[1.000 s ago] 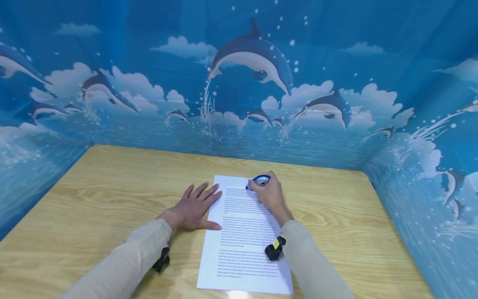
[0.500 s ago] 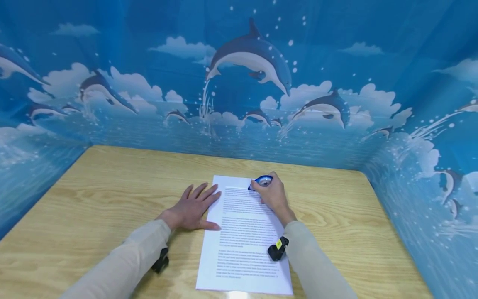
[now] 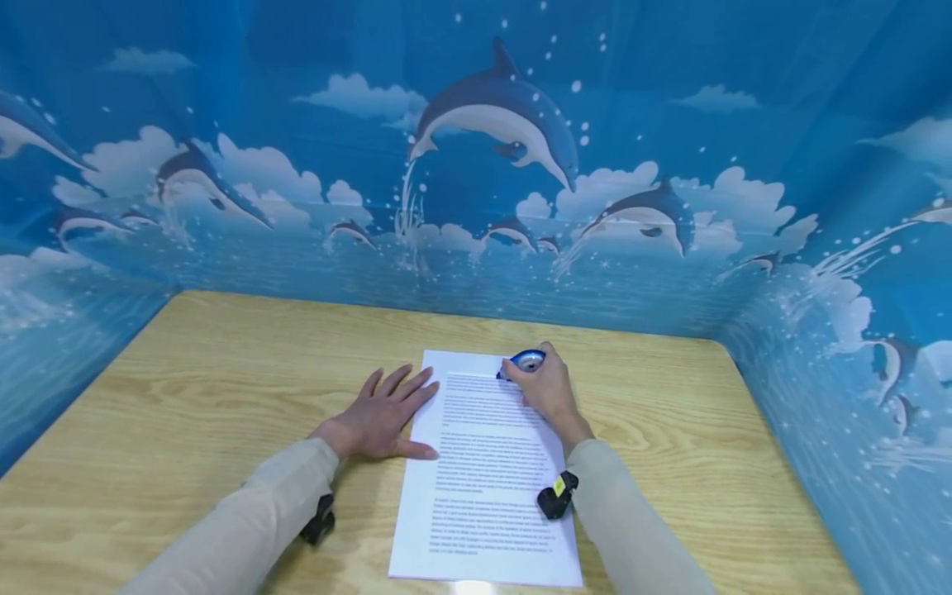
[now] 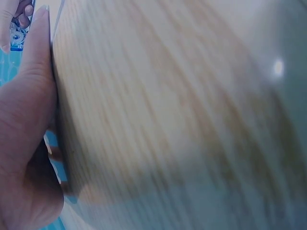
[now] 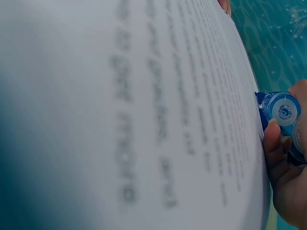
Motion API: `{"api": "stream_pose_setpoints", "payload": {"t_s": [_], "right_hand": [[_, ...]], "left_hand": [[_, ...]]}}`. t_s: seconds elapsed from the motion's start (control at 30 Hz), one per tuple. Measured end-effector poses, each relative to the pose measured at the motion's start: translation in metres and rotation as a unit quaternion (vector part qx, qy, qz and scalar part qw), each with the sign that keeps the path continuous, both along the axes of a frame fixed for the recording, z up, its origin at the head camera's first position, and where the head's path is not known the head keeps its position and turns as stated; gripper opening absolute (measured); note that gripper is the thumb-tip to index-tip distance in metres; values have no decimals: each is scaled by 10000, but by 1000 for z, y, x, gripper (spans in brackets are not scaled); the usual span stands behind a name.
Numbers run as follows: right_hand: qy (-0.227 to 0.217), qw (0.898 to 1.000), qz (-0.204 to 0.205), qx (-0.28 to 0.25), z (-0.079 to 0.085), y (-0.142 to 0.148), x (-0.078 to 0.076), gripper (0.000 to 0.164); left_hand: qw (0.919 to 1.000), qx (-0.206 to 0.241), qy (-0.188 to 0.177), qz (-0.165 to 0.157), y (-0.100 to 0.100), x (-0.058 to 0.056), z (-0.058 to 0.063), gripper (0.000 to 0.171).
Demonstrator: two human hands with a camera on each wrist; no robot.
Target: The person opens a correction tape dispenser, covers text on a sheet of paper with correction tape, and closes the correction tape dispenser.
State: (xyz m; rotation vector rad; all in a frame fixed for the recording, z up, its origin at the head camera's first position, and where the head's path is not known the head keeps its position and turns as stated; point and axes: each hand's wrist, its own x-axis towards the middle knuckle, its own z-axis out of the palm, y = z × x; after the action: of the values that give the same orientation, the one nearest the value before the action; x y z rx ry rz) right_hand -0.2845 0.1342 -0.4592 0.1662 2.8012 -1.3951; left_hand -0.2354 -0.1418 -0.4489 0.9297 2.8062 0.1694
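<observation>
Lying palm-down, spread, the left hand (image 3: 381,420) overlaps the paper (image 3: 483,487); the right hand (image 3: 549,387) pinches a blue dispenser (image 3: 529,360).

Pale beige, lightly creased sleeves (image 3: 245,512) run to the wrists, leaving the hands (image 3: 378,423) bare. A compact black camera (image 3: 551,504) with a yellow label (image 3: 560,485) sits by the right wrist, a second camera (image 3: 320,521), also black, by the left.

Tape dispenser (image 5: 284,111) was glossy, partly clear plastic; printed sheet (image 3: 412,529), smooth matt paper. Tabletop (image 3: 692,463) showed wood grain with a glossy sheen; sleeves (image 3: 245,521) were matt cloth.
</observation>
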Motion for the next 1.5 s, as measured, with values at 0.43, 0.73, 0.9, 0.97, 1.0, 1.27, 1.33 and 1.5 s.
{"api": "stream_pose_setpoints", "payload": {"t_s": [0.43, 0.73, 0.9, 0.97, 1.0, 1.27, 1.33, 1.5], "right_hand": [[19, 10000, 3, 34, -2, 12, -2, 61], [13, 9999, -125, -16, 0, 19, -1, 56], [112, 9999, -117, 28, 0, 21, -1, 55], [129, 9998, -110, 51, 0, 23, 0, 54], [132, 9998, -115, 75, 0, 24, 0, 54], [134, 9997, -84, 180, 2, 34, 1, 55], [131, 9996, -82, 217, 2, 36, 2, 57], [132, 9994, -100, 302, 2, 41, 3, 58]], "left_hand": [[10000, 12, -59, 43, 0, -2, -4, 104], [10000, 7, -53, 0, 0, -2, -2, 104], [10000, -8, -26, 52, -2, -4, -7, 104], [10000, -26, -5, 59, -2, -5, -9, 104], [10000, -5, -12, 61, -2, -5, -9, 104], [10000, 59, -58, 5, -1, -3, -6, 104], [10000, 34, -93, 1, -2, -3, -5, 104], [9999, 79, -115, -48, -2, -3, -4, 102]]}}
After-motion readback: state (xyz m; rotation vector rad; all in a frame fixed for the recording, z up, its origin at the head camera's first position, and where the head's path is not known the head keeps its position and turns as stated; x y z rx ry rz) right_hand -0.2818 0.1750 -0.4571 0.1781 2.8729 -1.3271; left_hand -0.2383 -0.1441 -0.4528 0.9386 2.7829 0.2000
